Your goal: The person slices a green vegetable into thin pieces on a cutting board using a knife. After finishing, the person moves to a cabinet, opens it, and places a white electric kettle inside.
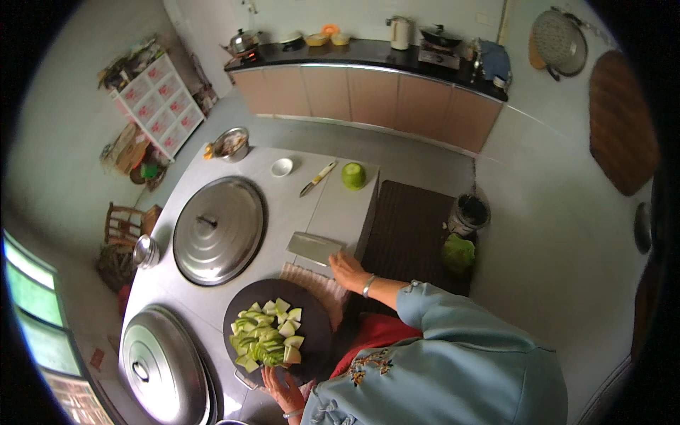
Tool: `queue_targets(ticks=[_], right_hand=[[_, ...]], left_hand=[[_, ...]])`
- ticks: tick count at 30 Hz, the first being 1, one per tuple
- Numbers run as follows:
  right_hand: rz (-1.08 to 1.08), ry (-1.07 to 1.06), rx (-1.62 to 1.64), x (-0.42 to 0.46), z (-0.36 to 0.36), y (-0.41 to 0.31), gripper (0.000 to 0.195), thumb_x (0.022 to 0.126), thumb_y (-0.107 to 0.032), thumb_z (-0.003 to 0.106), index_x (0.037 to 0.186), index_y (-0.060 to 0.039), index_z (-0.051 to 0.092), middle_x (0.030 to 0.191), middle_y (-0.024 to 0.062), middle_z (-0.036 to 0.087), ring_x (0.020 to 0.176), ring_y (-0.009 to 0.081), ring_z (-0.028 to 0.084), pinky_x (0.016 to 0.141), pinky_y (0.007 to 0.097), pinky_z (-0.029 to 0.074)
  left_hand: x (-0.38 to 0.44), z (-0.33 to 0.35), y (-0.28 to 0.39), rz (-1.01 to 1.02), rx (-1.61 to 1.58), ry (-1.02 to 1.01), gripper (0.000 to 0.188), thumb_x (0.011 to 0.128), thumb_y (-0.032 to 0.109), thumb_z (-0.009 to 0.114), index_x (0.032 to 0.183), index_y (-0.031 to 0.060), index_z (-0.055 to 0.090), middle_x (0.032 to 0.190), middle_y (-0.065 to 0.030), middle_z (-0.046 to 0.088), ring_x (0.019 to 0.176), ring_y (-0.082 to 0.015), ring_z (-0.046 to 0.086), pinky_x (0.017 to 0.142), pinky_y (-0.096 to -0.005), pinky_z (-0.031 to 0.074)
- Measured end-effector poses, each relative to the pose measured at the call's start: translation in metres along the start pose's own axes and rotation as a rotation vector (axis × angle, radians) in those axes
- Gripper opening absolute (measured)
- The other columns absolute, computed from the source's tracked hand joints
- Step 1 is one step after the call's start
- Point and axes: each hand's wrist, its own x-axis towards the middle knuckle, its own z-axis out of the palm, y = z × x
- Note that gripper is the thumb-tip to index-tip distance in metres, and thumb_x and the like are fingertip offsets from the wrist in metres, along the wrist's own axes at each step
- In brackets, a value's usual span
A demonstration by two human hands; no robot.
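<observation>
My right hand point(348, 271) is at the handle end of a cleaver point(314, 248), its broad blade low over the tiled counter; the handle is hidden in the hand. My left hand point(281, 390) has its fingers extended at the near edge of a round dark chopping board point(313, 319), beside a pile of cut green-skinned gourd pieces point(263, 337). A folded cloth point(313, 281) lies between board and cleaver. Farther off are a small knife with a pale handle point(317, 179) and a green gourd piece point(353, 176).
Large metal lids point(228, 249) point(164, 366) cover the counter's left side. A white bowl point(282, 168), a steel basin point(232, 144) and stacked bowls point(146, 252) stand near its edges. On the floor at right are a bucket point(467, 215) and a green leafy item point(458, 254).
</observation>
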Motion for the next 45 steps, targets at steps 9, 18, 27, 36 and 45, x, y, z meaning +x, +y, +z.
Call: queue_targets(ticks=[9, 18, 27, 36, 45], right_hand=[[-0.079, -0.059, 0.114, -0.016, -0.016, 0.009, 0.029, 0.086, -0.013, 0.064, 0.104, 0.0069, 0.052, 0.103, 0.0272, 0.059, 0.101, 0.041, 0.061, 0.087, 0.0472, 0.052], [-0.126, 0.089, 0.288, -0.022, -0.07, 0.111, 0.026, 0.087, -0.015, 0.066, 0.099, 0.0025, 0.051, 0.099, 0.0216, 0.058, 0.098, 0.0391, 0.059, 0.086, 0.047, 0.05], [0.208, -0.219, 0.226, -0.046, -0.152, 0.25, 0.02, 0.091, -0.013, 0.062, 0.092, 0.0048, 0.053, 0.095, 0.0228, 0.058, 0.093, 0.0385, 0.06, 0.083, 0.0487, 0.051], [0.356, -0.22, 0.279, -0.09, -0.16, 0.32, 0.025, 0.091, -0.018, 0.063, 0.097, 0.0049, 0.054, 0.101, 0.0247, 0.057, 0.095, 0.0421, 0.057, 0.083, 0.0522, 0.049], [0.391, -0.315, 0.277, -0.047, -0.185, 0.422, 0.032, 0.095, -0.025, 0.058, 0.102, 0.0055, 0.056, 0.104, 0.0248, 0.057, 0.098, 0.0432, 0.056, 0.086, 0.0543, 0.049]], left_hand=[[0.015, 0.017, 0.013, -0.131, -0.054, 0.131, 0.048, 0.088, 0.003, 0.063, 0.135, 0.0005, 0.052, 0.144, -0.0239, 0.049, 0.139, -0.0416, 0.041, 0.115, -0.0516, 0.033], [0.065, 0.037, 0.103, -0.106, 0.18, 0.351, 0.034, 0.094, 0.021, 0.066, 0.122, 0.001, 0.065, 0.12, -0.0187, 0.068, 0.11, -0.0334, 0.065, 0.097, -0.0417, 0.05], [0.144, 0.098, 0.228, 0.081, 0.023, 0.04, 0.037, 0.091, -0.001, 0.058, 0.128, -0.0018, 0.056, 0.142, -0.024, 0.052, 0.133, -0.0421, 0.047, 0.113, -0.0499, 0.036], [0.244, 0.154, 0.297, 0.294, -0.088, 0.018, 0.039, 0.091, -0.003, 0.057, 0.13, 0.0011, 0.057, 0.142, -0.022, 0.054, 0.134, -0.0409, 0.049, 0.112, -0.0491, 0.038], [0.331, 0.236, 0.396, 0.436, -0.11, -0.034, 0.034, 0.09, -0.004, 0.058, 0.124, 0.001, 0.059, 0.136, -0.0206, 0.059, 0.131, -0.0417, 0.052, 0.11, -0.0505, 0.041]])
